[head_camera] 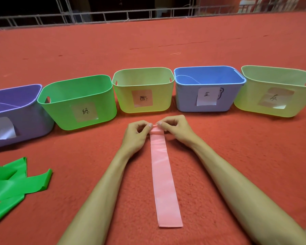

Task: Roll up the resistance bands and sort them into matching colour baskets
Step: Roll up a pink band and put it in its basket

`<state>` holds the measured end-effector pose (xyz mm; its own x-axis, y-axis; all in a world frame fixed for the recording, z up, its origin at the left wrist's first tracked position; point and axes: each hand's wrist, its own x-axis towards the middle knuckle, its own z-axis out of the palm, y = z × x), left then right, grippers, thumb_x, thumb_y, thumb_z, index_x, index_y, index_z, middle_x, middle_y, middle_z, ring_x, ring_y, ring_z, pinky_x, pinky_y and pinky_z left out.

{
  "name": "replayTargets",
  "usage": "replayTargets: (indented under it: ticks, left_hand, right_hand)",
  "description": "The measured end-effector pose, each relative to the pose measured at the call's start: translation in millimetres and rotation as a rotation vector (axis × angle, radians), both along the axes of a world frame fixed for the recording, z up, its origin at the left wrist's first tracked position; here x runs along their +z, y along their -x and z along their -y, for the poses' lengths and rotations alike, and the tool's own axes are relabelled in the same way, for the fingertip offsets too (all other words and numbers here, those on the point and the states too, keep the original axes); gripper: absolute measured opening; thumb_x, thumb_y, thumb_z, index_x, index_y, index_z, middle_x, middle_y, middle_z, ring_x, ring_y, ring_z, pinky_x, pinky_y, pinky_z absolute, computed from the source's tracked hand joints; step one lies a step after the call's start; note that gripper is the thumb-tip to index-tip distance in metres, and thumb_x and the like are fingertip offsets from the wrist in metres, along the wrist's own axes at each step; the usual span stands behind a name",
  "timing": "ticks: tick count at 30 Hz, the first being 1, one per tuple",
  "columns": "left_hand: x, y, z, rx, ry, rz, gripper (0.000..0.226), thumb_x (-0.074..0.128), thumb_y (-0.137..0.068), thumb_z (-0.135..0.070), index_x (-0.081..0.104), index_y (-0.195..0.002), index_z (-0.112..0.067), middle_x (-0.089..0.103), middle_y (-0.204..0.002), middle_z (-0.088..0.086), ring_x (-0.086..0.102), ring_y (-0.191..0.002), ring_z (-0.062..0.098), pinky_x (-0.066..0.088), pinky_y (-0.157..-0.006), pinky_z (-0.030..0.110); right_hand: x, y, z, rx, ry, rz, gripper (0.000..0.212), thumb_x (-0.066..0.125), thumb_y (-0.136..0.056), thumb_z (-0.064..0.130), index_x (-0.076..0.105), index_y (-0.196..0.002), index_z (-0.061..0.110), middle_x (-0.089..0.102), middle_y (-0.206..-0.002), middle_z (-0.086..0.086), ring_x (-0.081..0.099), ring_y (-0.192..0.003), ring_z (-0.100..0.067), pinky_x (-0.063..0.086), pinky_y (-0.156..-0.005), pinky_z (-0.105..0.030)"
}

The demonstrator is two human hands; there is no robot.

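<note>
A pink resistance band lies flat on the red carpet, stretching straight away from me. Its far end is folded over into a small roll. My left hand and my right hand pinch that rolled end from either side with thumbs and fingertips. Behind them stands a row of labelled baskets: purple, green, yellow-green with a pinkish label, blue and a second yellow-green one. A bunch of green bands lies loose at the left.
The red carpet runs far beyond the baskets to a metal railing at the back. The purple and blue baskets each hold something of their own colour, barely visible.
</note>
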<state>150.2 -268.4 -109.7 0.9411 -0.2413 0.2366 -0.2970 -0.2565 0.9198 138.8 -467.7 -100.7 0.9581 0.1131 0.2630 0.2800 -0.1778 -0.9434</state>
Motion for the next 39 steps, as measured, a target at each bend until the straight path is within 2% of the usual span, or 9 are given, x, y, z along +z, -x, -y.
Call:
replayTargets:
  ticks: [3,6,14,17,20,24,27,32,39]
  left_hand:
    - [-0.1,0.8,-0.5,-0.01,0.018,-0.001,0.018,0.065,-0.1,-0.024,0.078,-0.089,-0.019,0.078,-0.091,-0.003,0.072,-0.09,0.013,0.058,-0.092,0.052]
    - [-0.1,1.4,-0.2,-0.019,0.025,0.014,0.014,0.066,-0.1,-0.013,0.078,-0.092,-0.014,0.079,-0.093,-0.003,0.073,-0.092,0.011,0.058,-0.091,0.04]
    - [2.2,4.5,-0.3,-0.044,0.048,0.006,0.01,0.069,-0.096,-0.005,0.078,-0.097,-0.009,0.079,-0.091,-0.003,0.07,-0.084,0.006,0.051,-0.071,0.016]
    - [3.3,5.8,0.4,-0.034,0.072,-0.055,0.012,0.068,-0.098,-0.01,0.079,-0.095,-0.008,0.079,-0.09,0.002,0.07,-0.08,0.006,0.049,-0.064,0.014]
    - [2.1,5.7,-0.6,-0.041,0.05,-0.037,0.012,0.069,-0.097,-0.008,0.079,-0.091,-0.008,0.079,-0.087,0.003,0.069,-0.077,0.005,0.052,-0.068,0.018]
    - [2.8,5.7,-2.9,-0.056,0.064,-0.016,0.009,0.071,-0.095,-0.004,0.079,-0.092,-0.009,0.079,-0.09,0.002,0.071,-0.082,0.007,0.054,-0.074,0.019]
    - [4.0,6.8,-2.7,-0.053,0.077,-0.011,0.008,0.073,-0.093,-0.004,0.079,-0.093,-0.009,0.079,-0.09,0.001,0.071,-0.083,0.006,0.051,-0.071,0.017]
    - [7.7,9.8,-3.8,-0.069,0.11,-0.018,0.006,0.078,-0.09,-0.005,0.079,-0.094,-0.009,0.08,-0.09,0.003,0.071,-0.084,0.008,0.052,-0.073,0.019]
    - [10.5,10.1,-3.3,-0.078,0.129,-0.117,0.013,0.071,-0.097,-0.012,0.08,-0.094,-0.003,0.077,-0.084,-0.001,0.069,-0.078,0.004,0.051,-0.068,0.016]
  right_hand:
    - [0.1,-0.1,-1.4,-0.01,0.007,-0.015,0.024,0.067,-0.1,0.016,0.078,-0.081,0.008,0.066,-0.067,0.004,0.052,-0.066,-0.006,0.044,-0.062,-0.019]
    - [-2.3,0.2,-0.1,-0.005,0.006,-0.023,0.018,0.07,-0.098,0.012,0.077,-0.082,0.006,0.065,-0.064,0.011,0.053,-0.064,-0.005,0.043,-0.056,-0.015]
    - [-7.2,-0.4,2.8,0.009,0.004,0.02,0.005,0.078,-0.089,0.003,0.079,-0.092,0.0,0.079,-0.089,-0.012,0.069,-0.08,-0.012,0.054,-0.078,-0.027]
    - [-6.9,1.9,1.5,0.016,-0.012,0.036,0.005,0.078,-0.088,0.0,0.079,-0.092,-0.003,0.078,-0.088,-0.012,0.069,-0.079,-0.011,0.054,-0.076,-0.023]
    - [-5.5,5.0,1.0,0.019,-0.02,0.031,0.006,0.078,-0.087,-0.001,0.078,-0.092,-0.005,0.077,-0.086,-0.01,0.068,-0.075,-0.007,0.05,-0.067,-0.016]
    - [-2.5,5.9,0.1,0.029,-0.028,-0.001,0.007,0.075,-0.092,0.006,0.079,-0.089,0.001,0.076,-0.081,-0.004,0.065,-0.074,-0.009,0.051,-0.067,-0.02]
    - [-3.3,5.6,-0.3,0.022,0.01,-0.051,0.013,0.073,-0.096,0.013,0.079,-0.085,0.007,0.071,-0.07,0.006,0.059,-0.069,-0.008,0.049,-0.056,-0.022]
    - [-3.0,6.4,0.6,0.04,-0.031,-0.068,0.011,0.075,-0.093,0.007,0.077,-0.092,-0.004,0.074,-0.076,-0.007,0.062,-0.067,-0.009,0.045,-0.05,-0.019]
    - [-2.5,5.7,1.9,0.034,-0.088,-0.011,0.011,0.077,-0.089,0.0,0.077,-0.097,-0.007,0.079,-0.093,-0.015,0.071,-0.083,-0.014,0.057,-0.078,-0.024]
